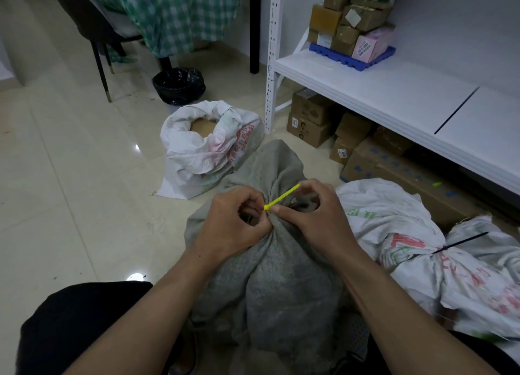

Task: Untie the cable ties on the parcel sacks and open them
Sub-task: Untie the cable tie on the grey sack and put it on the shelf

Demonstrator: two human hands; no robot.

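A: Pale glossy floor tiles [70,177], white shelving [365,93] on the right with cartons above and below it. Head view is all we have. One white sack [208,146] farther back stands with its mouth already open; nearer, on the right, another white sack [422,248] lies cinched by a black cable tie [461,241].

B: And the one in hand?

A: Grey sack [275,276], upright between the person's knees, neck gathered and bound by a yellow cable tie [281,198]. Left hand [236,222] is curled, fingertips pinching the bunched cloth right at the tie's head. Right hand [315,214] is curled too — thumb laid against the head, forefinger and the rest arched over the free tail, which sticks up and away to the right.

B: Advice for the step?

A: My judgement — the lock sits in the head, so the work belongs there, not on the tail. Hold the neck steady with the left, lift the little pawl with a nail, then back the strap out through the head. Pulling the tail would only tighten it. Whether this tie is a releasable sort I cannot tell.

B: Progress?

A: Roughly one sack opened, this one still tied, the black-tied one untouched.
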